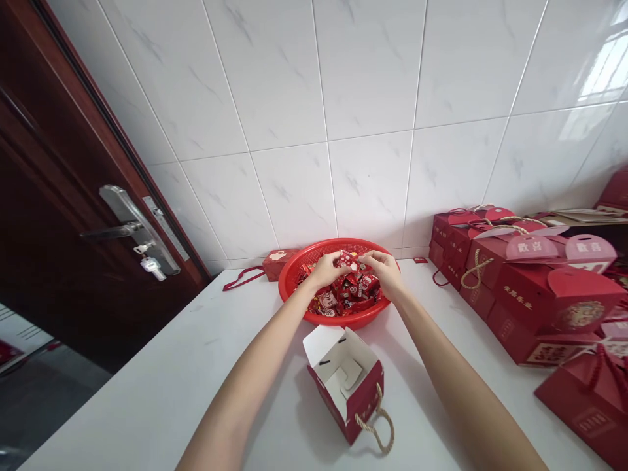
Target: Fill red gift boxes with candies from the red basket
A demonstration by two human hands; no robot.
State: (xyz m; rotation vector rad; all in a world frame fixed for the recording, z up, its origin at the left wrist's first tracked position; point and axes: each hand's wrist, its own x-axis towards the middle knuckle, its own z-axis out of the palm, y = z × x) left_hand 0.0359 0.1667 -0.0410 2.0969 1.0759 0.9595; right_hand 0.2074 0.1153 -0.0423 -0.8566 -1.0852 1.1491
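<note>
Over a red plastic basket (321,320) full of red wrapped candies (328,301), both of my hands are at work. My left hand (324,271) is closed on a red candy packet with white spots (346,261). Facing it from the right, my right hand (386,272) has its fingertips pinched at the packet's right side; exactly what they grip there is partly hidden. Between my forearms, an open dark red gift box (360,399) stands with its white inside showing, nothing in it. A twisted rope handle (387,432) hangs from its near right side.
Several closed red gift boxes (520,294) with rope handles are stacked at the right. Behind the basket's left side sits a small red box (279,263) with a ribbon (243,280). A tiled wall (367,176) backs the white table (206,366); a dark door (63,196) is at left.
</note>
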